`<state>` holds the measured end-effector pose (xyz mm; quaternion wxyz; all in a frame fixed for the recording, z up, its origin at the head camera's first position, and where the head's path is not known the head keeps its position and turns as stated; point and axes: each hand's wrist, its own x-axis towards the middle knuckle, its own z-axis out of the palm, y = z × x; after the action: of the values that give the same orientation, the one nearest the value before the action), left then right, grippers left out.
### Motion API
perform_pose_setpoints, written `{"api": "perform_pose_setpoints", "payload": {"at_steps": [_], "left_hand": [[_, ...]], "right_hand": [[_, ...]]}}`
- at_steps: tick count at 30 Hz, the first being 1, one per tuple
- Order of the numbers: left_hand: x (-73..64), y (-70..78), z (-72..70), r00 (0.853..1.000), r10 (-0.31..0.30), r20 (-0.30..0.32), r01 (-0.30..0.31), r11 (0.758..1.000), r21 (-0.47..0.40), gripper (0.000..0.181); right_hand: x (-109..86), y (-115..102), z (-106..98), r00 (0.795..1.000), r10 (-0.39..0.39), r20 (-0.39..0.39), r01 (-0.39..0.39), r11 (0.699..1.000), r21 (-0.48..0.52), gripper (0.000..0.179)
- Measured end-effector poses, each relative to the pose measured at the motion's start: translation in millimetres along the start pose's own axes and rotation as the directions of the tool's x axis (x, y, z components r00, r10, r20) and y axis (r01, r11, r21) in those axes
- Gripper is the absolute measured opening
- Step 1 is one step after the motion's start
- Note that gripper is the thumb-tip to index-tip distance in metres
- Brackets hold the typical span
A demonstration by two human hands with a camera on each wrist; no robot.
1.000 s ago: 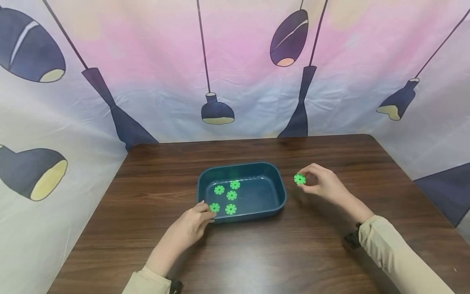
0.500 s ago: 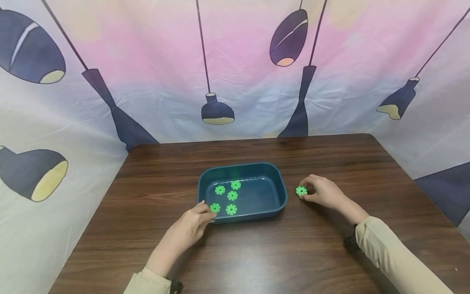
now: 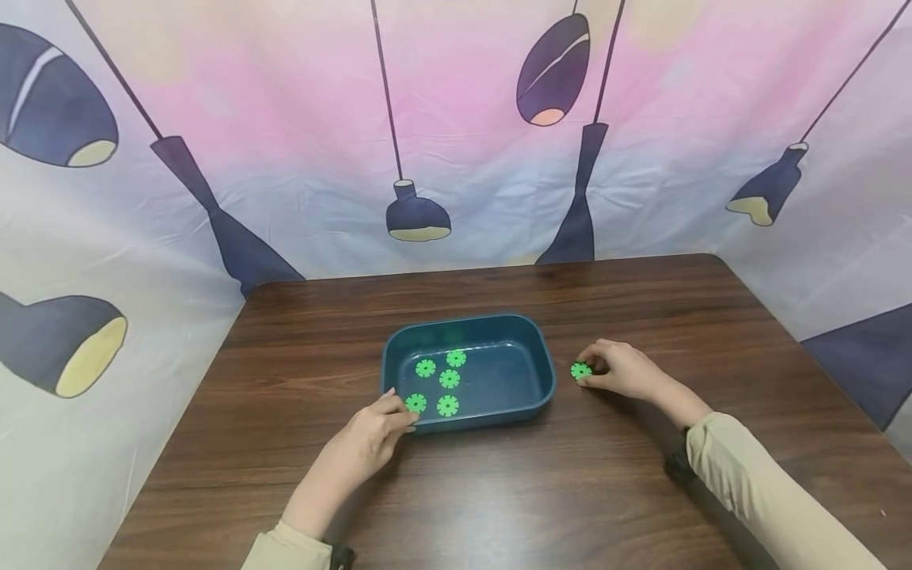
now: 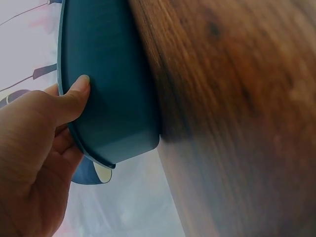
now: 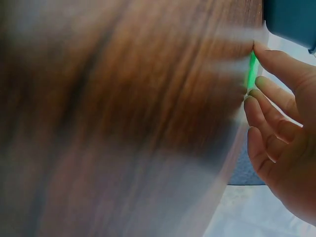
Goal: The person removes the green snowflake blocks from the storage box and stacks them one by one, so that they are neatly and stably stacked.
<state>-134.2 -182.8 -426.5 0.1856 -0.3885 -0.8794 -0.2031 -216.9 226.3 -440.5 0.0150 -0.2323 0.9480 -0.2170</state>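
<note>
A dark teal rectangular tray (image 3: 499, 413) sits on the wooden table. My left hand (image 3: 366, 439) grips its near left corner, the thumb (image 4: 79, 94) on the outer wall and the fingers over the rim. Several green notched plastic discs, one of them a disc (image 3: 447, 406) near the front wall, lie flat inside on the left half. Right of the tray, my right hand (image 3: 620, 370) pinches another green notched disc (image 3: 580, 370) between thumb and fingers. From the right wrist view that disc (image 5: 252, 70) appears edge-on, low at the tabletop.
The brown wood-grain table (image 3: 484, 499) extends around the tray on all sides. Behind it hangs a cloth backdrop (image 3: 321, 119) printed with dark lamps. Both forearms have light sleeves (image 3: 769, 483) and dark bands at the wrists.
My right hand has come down to the tabletop with its green disc, which has gone from upright view to low beside the tray. The left hand stays on the tray's corner.
</note>
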Motion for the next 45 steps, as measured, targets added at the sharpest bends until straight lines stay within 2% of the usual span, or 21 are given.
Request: {"api": "perform_pose_setpoints", "payload": {"at_steps": [6, 9, 13, 18, 22, 26, 31, 34, 45], "left_hand": [[2.5, 0.5, 0.1, 1.000, -0.003, -0.018, 0.003, 1.000, 0.011, 0.026], [2.8, 0.4, 0.4, 1.000, -0.005, -0.024, 0.005, 1.000, 0.009, 0.025], [1.5, 0.5, 0.7, 1.000, -0.013, -0.013, 0.013, 1.000, 0.003, 0.024], [-1.2, 0.0, 0.1, 1.000, -0.021, -0.007, 0.021, 1.000, 0.000, 0.023], [-1.1, 0.1, -0.5, 1.000, -0.021, -0.008, 0.021, 1.000, -0.003, 0.023], [-1.3, 1.0, -0.9, 1.000, -0.013, -0.011, 0.013, 1.000, -0.001, 0.023], [-1.4, 2.1, -1.3, 1.000, -0.018, 0.000, 0.018, 1.000, 0.006, 0.021], [-2.0, 2.4, -1.9, 1.000, -0.027, 0.006, 0.027, 1.000, 0.006, 0.020], [-1.6, 4.0, -2.7, 1.000, -0.018, 0.007, 0.018, 1.000, 0.009, 0.021]], "right_hand": [[1.2, -1, -1, 1.000, -0.026, 0.005, 0.025, 1.000, 0.007, 0.032], [1.4, -3, -1, 0.999, -0.033, -0.019, 0.033, 0.999, -0.014, 0.039], [1.6, -10, -2, 0.990, -0.052, -0.127, 0.047, 0.998, -0.047, 0.047], [6.5, -27, -6, 0.949, -0.100, -0.299, 0.087, 0.995, -0.057, 0.043], [12.3, -40, -10, 0.933, -0.106, -0.345, 0.099, 0.994, -0.037, 0.042], [15.4, -49, -12, 0.934, -0.121, -0.337, 0.116, 0.993, -0.037, 0.044], [20.8, -58, -14, 0.925, -0.198, -0.325, 0.176, 0.980, -0.096, 0.044], [26.8, -66, -16, 0.922, -0.231, -0.310, 0.211, 0.973, -0.097, 0.044], [50.9, -106, -3, 0.949, -0.258, -0.179, 0.254, 0.966, -0.045, 0.046]]}}
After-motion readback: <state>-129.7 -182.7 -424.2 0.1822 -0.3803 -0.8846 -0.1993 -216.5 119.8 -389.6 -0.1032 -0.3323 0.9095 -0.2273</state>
